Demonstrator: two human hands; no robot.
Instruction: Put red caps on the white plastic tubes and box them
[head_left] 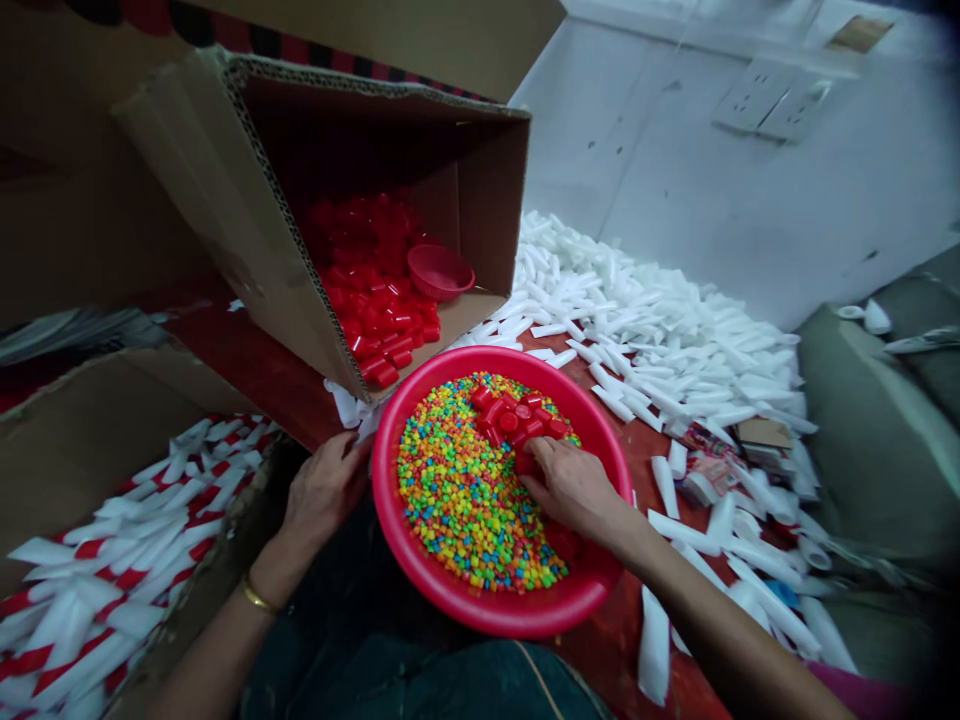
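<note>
Fingers (546, 452) of your right hand (576, 488) pinch red cap (525, 463); left hand (322, 488) grip: can't tell. Red-ended tubes (161, 520) look done; plain white tubes (660, 330), loose caps (510, 420) remain.

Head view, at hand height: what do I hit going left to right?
White-and-red pieces in a carton → left hand → red basin → loose white tubes → grey object, can't tell what. Right hand left out: it overlaps the basin.
</note>
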